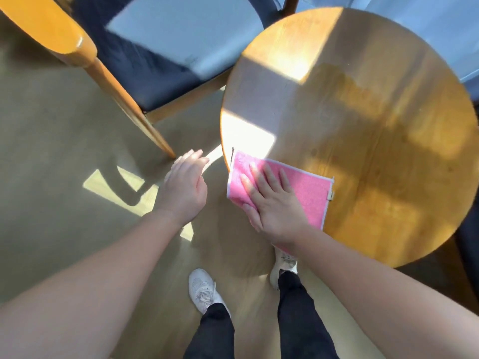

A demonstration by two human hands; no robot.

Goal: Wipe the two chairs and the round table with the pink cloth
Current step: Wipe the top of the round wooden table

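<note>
The pink cloth (308, 194) lies flat on the near-left edge of the round wooden table (363, 130), one corner hanging over the rim. My right hand (272, 200) presses on it with straight, spread fingers. My left hand (185, 186) hovers over the floor left of the table, fingers loosely curled, holding nothing. A wooden chair (134, 47) with a dark blue seat stands at the upper left, its leg reaching down toward my left hand. Only a dark sliver of a second chair (469, 244) shows at the right edge.
The floor (51, 151) is pale with patches of sunlight. My two feet in white shoes (204, 291) stand just before the table's near edge. Bright window light falls across the table top and chair seat.
</note>
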